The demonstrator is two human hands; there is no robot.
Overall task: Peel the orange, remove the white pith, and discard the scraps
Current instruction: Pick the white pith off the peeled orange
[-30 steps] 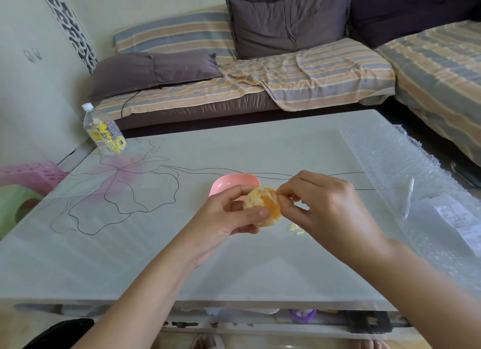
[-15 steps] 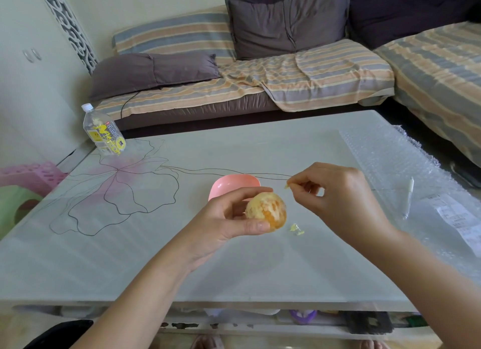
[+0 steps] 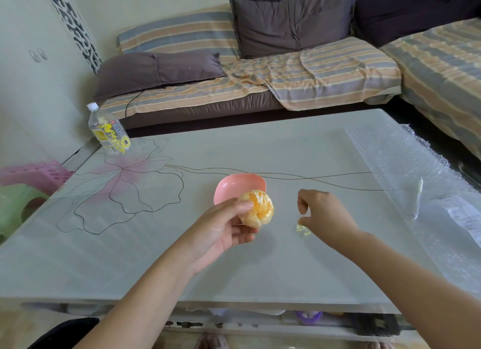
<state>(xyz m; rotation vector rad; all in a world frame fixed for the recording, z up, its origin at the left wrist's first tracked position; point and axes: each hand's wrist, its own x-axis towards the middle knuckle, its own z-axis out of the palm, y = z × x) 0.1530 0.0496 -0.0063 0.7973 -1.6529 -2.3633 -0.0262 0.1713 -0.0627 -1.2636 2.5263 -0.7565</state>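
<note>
My left hand (image 3: 221, 231) holds a peeled orange (image 3: 256, 212) above the table, thumb on top and fingers underneath; patches of white pith still cling to its segments. Just behind it sits a pink bowl (image 3: 240, 184), partly hidden by the fruit. My right hand (image 3: 325, 215) is low over the table to the right of the orange, with its fingers loosely curled, thumb and forefinger apart, and nothing visible between them. A small pile of pale pith scraps (image 3: 303, 230) lies on the table by its thumb.
A plastic bottle (image 3: 109, 129) stands at the far left corner of the white table (image 3: 156, 257). Bubble wrap (image 3: 406, 171) with a white pen (image 3: 417, 197) and a paper slip (image 3: 466, 218) covers the right side. Sofas lie beyond.
My right hand pulled a strip of pith off the orange, moved right and dropped down to the scrap pile. My left hand turned the orange slightly and kept hold of it.
</note>
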